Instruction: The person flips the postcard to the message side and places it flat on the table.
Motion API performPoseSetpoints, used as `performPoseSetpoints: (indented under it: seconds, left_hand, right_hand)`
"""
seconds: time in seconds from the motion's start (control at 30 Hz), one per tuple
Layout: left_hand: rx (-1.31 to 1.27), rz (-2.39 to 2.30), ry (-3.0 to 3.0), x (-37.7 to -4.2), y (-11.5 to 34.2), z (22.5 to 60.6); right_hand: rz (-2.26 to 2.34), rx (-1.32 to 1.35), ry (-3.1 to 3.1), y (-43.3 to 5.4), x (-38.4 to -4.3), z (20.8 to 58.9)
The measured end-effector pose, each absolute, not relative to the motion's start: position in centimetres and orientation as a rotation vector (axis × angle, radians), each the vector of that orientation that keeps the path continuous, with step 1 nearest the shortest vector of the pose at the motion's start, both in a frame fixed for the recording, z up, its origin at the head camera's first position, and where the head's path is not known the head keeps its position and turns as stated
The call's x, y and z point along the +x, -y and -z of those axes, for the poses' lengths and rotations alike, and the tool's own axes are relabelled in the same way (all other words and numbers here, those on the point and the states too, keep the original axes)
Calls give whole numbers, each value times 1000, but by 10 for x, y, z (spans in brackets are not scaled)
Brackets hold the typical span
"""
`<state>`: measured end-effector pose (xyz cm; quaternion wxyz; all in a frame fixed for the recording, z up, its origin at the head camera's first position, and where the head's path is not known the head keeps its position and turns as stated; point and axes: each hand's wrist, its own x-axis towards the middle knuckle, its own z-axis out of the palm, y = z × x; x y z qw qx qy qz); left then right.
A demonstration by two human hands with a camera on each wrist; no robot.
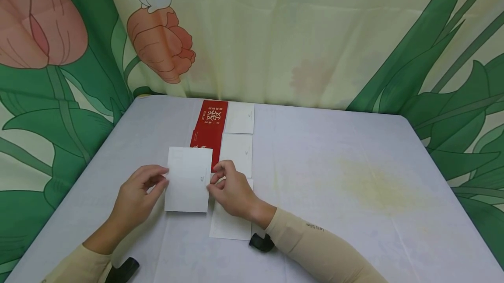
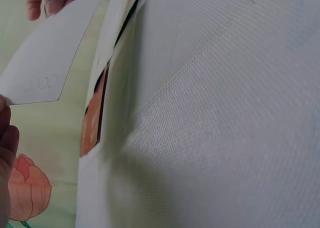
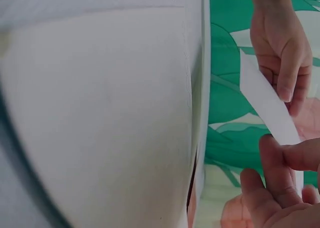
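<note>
A white card [image 1: 188,182] with a small mark near its right side is held up above the table between both hands. My left hand [image 1: 135,193] pinches its left edge with thumb and fingers. At the opposite edge, the thumb and fingers of my right hand [image 1: 234,191] pinch it too. In the right wrist view the card [image 3: 267,103] looks slightly bent, with a hand at each end. Behind it lie two red cards [image 1: 213,114] with pale characters, the nearer one partly covered. Beside these, white cards [image 1: 240,117] form a column, the nearest partly under my right hand.
A white cloth covers the table [image 1: 315,165], with a yellowish stain [image 1: 382,189] on the right. A patterned curtain [image 1: 275,33] hangs behind the far edge. Black wrist devices [image 1: 261,242] are worn near both hands.
</note>
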<state>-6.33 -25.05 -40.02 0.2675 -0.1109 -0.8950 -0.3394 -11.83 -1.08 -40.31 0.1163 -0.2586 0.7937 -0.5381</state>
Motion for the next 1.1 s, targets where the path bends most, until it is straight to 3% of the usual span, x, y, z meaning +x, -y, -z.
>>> performPoseSetpoints:
  seconds: [1.1]
  left_hand:
    - [-64, 1009, 2944, -60, 255, 407]
  right_hand:
    - [1085, -797, -2487, 15, -122, 407]
